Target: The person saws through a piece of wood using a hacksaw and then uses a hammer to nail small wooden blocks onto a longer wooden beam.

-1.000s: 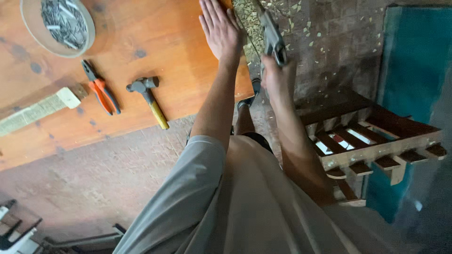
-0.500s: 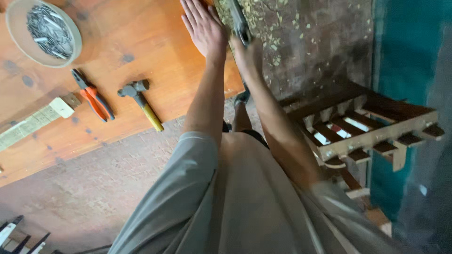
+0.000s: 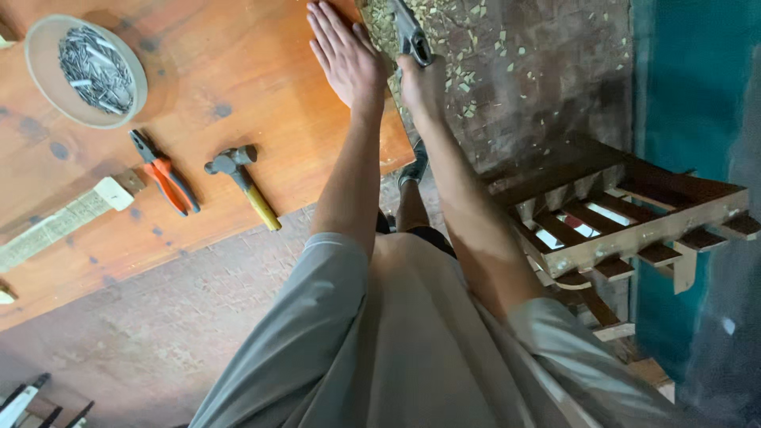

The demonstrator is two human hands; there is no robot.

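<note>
Board [image 3: 261,87] edge at the far right is where we work: our left hand [image 3: 342,54] lies flat and open holding it down, while our right hand [image 3: 422,83] grips a saw-like tool's handle [image 3: 411,33], calling for steady strokes.

Over the last second I saw little change in the work itself. The right hand [image 3: 422,79] slid its dark metal tool [image 3: 411,32] further along the tabletop [image 3: 261,119] edge, away from the body, ending near the top of the view. The left hand [image 3: 345,55] crept forward with it, palm flat on the wood. The head camera drifted: the bowl of nails [image 3: 86,70] moved fully into view and the wooden rack [image 3: 626,214] shifted lower right.
</note>
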